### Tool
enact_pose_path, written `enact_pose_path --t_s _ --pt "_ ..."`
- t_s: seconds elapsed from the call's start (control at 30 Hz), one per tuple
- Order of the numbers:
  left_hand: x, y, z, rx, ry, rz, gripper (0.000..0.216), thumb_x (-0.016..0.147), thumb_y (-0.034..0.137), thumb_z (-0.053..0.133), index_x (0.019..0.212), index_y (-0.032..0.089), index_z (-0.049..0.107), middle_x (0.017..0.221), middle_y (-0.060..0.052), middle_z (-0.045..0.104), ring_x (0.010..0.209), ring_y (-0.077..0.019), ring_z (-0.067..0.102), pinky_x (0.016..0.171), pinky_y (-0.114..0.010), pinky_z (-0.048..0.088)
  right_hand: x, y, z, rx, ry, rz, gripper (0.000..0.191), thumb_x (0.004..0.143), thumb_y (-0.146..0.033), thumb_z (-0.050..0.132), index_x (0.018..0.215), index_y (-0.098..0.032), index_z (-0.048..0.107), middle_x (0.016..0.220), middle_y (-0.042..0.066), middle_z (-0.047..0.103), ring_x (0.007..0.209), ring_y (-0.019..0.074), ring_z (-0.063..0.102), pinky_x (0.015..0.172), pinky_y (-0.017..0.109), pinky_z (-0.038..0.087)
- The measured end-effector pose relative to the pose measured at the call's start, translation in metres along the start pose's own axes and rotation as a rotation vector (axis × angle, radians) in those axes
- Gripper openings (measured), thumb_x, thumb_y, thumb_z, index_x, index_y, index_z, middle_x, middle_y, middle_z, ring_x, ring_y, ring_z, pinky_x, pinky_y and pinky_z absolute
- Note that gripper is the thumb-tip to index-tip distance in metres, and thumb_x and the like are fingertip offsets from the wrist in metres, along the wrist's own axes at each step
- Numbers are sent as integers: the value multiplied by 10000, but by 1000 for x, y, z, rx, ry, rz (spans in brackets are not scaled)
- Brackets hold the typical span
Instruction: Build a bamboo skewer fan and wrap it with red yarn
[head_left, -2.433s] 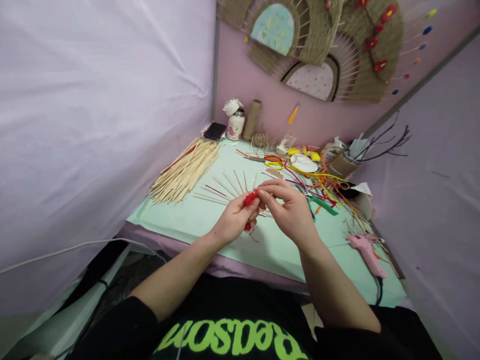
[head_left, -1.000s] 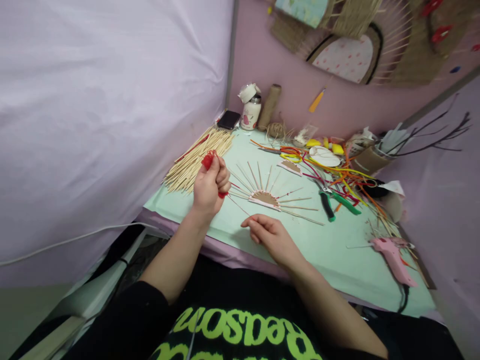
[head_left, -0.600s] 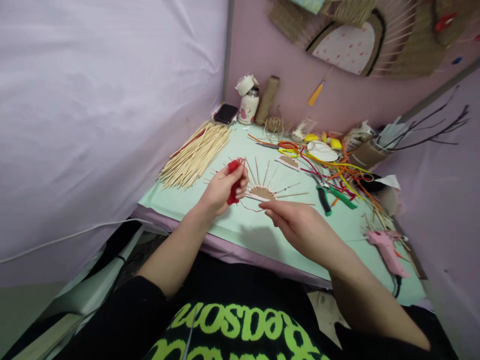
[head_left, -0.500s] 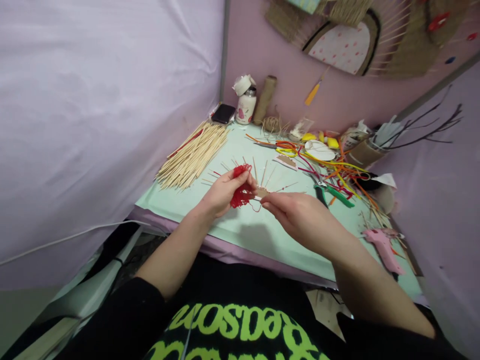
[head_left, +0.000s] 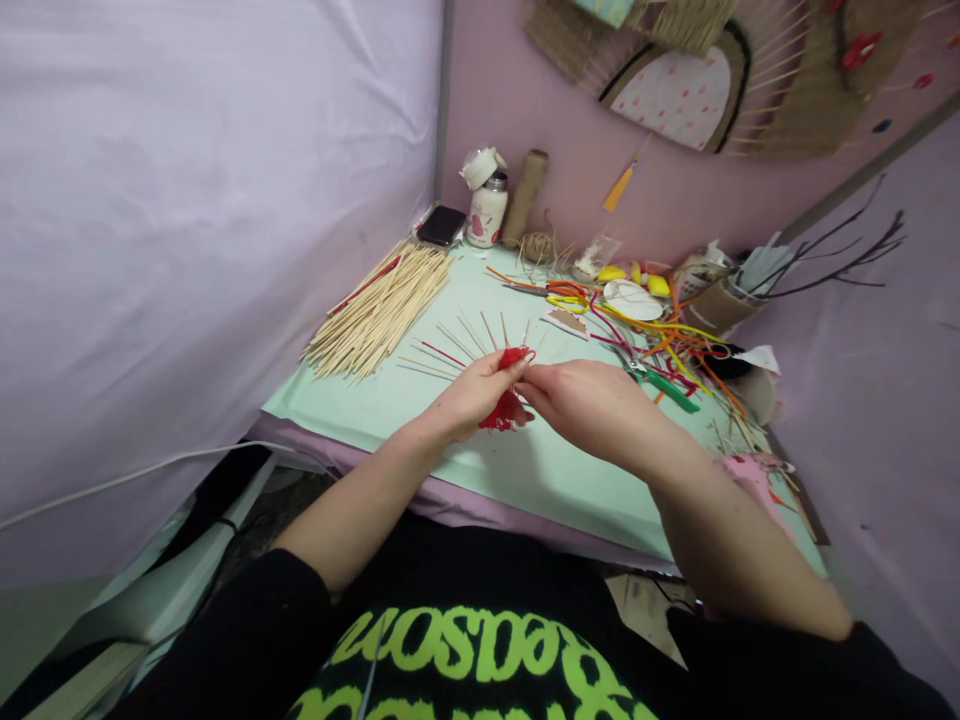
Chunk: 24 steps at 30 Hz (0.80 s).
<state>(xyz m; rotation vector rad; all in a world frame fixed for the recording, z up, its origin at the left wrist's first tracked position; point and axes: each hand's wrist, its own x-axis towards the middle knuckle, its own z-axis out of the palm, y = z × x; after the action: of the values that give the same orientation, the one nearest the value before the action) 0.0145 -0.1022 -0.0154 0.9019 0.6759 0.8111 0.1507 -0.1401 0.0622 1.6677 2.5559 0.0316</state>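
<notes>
A bundle of red yarn [head_left: 507,410] is pinched in my left hand [head_left: 480,392], its loops spilling out above and below the thumb. My right hand [head_left: 574,395] has its fingertips pressed together right against the bundle; a strand of the yarn seems to be between them, though the fingers hide it. Behind both hands, thin sticks [head_left: 442,354] fan out over the table, one of them red. The middle of the fan is covered by my hands.
A pile of wooden sticks [head_left: 379,310] lies at the left. Behind stand a white bottle [head_left: 486,215], a phone [head_left: 442,226] and a twine roll [head_left: 525,198]. Pipe cleaners, green-handled pliers [head_left: 673,391] and a pink glue gun [head_left: 757,480] are on the right of the pale green table [head_left: 360,415].
My left hand and the red yarn have shifted right, towards the right hand. My right hand has moved up slightly, and the hands now meet. More of the stick fan shows at the left.
</notes>
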Motion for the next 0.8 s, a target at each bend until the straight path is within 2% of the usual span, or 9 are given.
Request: enact_pose_path --t_s 0.1,0.17,0.23,0.33,0.6,0.7,0.8 --pt "-1 -1 3 84 27 -2 265 852 416 657 802 198 515 436 113 339 317 -47 313 386 -170 325 -1 2 2 5 -6 55 353 986 -373 422 872 -202 708 767 105 715 621 213 608 560 301 269" --pt "-2 -1 5 100 40 17 237 863 379 646 798 191 517 475 108 323 340 -32 254 365 -151 219 -3 4 3 26 -11 74 372 993 -398 400 892 -209 705 791 101 721 659 219 621 564 300 262" --pt "-3 0 7 109 24 22 221 877 363 624 802 183 519 522 85 370 368 -29 250 367 -151 163 -4 6 3 55 -15 86 385 999 -405 376 900 -219 698 808 89 722 694 215 628 568 296 255" --pt "-4 1 6 109 -31 -5 222 892 358 601 802 179 504 568 63 420 398 -26 251 381 -150 150 -6 8 2 70 -32 113 400 1003 -394 348 880 -213 683 807 80 713 707 203 619 570 288 245" --pt "-8 -1 3 32 -151 -80 369 852 478 634 747 192 425 543 96 303 417 -28 160 392 -148 119 -9 13 2 154 -81 129 402 1004 -400 326 869 -210 653 803 64 700 684 176 582 571 275 240" --pt "-10 0 2 38 -189 -113 406 859 519 612 721 181 436 540 96 279 419 -26 140 395 -150 126 -9 15 3 167 -72 139 378 999 -379 345 825 -202 630 776 66 685 670 168 562 572 277 239" --pt "-13 0 -1 20 -288 -149 395 854 514 629 739 173 466 558 94 258 431 -29 145 399 -146 135 -9 18 5 198 -61 121 338 984 -347 376 780 -203 604 741 56 662 641 156 532 570 278 240"
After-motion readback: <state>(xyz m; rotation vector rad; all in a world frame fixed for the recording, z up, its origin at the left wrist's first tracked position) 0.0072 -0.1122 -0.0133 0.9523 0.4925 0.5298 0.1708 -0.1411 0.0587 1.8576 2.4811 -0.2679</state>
